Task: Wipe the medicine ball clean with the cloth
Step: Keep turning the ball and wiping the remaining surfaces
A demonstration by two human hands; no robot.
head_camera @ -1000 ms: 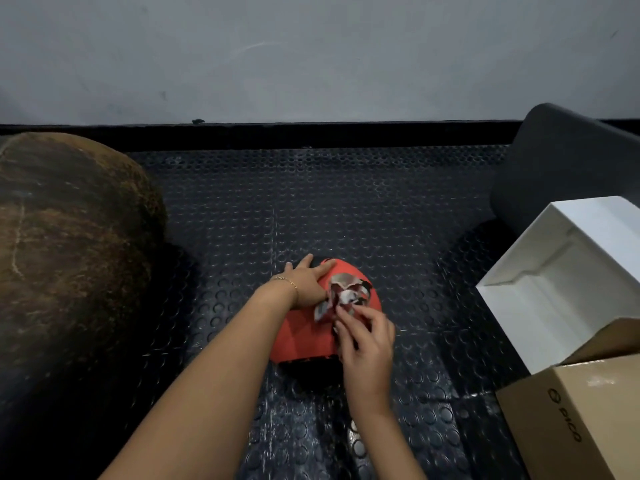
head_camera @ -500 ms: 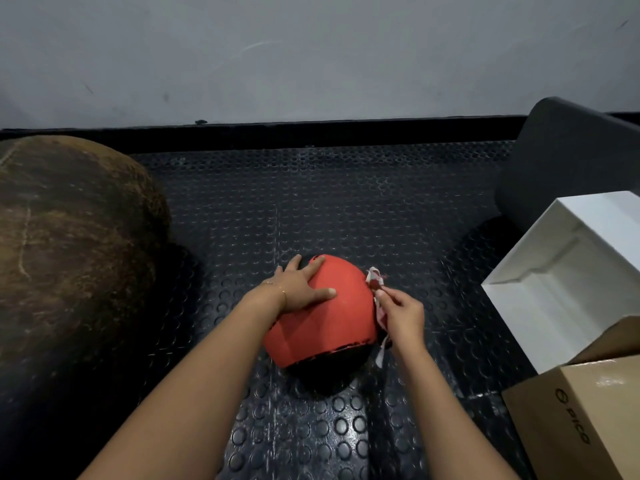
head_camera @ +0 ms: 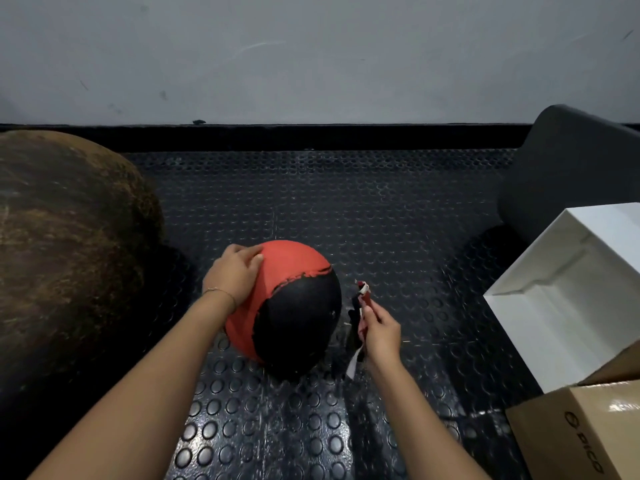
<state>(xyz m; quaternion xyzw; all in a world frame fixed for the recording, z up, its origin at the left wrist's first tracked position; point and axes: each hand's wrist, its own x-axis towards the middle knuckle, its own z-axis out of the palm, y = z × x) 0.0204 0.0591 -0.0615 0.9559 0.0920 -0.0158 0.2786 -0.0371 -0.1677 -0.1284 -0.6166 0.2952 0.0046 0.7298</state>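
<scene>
A red and black medicine ball (head_camera: 287, 306) rests on the studded black rubber floor (head_camera: 381, 220) in the middle of the view. Its black panel faces me, the red part lies up and to the left. My left hand (head_camera: 235, 273) lies flat on the ball's upper left side, gripping it. To the right of the ball, my right hand (head_camera: 379, 329) pinches a small bunched cloth (head_camera: 358, 311), red, white and dark, which hangs just off the ball's right side without touching it.
A large brown worn ball (head_camera: 62, 258) fills the left side. At the right stand an open white box (head_camera: 568, 299), a brown cardboard box (head_camera: 581, 431) and a dark grey padded object (head_camera: 571, 168). A grey wall (head_camera: 311, 57) closes the back.
The ball has been turned, so its black panel now faces me. My left hand shifted to the upper left of it. My right hand with the cloth came off the ball to the right.
</scene>
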